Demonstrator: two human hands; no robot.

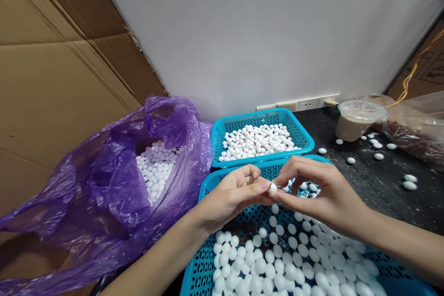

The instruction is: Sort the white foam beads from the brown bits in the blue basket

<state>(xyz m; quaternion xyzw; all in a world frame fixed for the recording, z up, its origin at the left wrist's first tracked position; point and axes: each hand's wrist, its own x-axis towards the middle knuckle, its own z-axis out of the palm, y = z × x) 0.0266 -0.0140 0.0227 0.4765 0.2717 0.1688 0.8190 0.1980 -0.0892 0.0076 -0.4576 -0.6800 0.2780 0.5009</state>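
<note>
A purple plastic bag (86, 185) sags open against two blue baskets, keeping its white foam balls within easy reach. The near basket (207, 184) sits directly under the hands, where anything dropped lands among its balls. Above it, the left hand (231, 196) and right hand (322, 194) narrow their fingertips to pinch one foam ball (272, 188) between them.

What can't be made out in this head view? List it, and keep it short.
The white ball: partly hidden by the fingers of the left hand and right hand.
The near blue basket: middle hidden by both hands, near end cut off by the bottom edge.
The brown specks among the balls in the far blue basket: too small to identify.
The clear plastic bag: cut off by the right edge, its reddish-brown contents too small to name.
</note>
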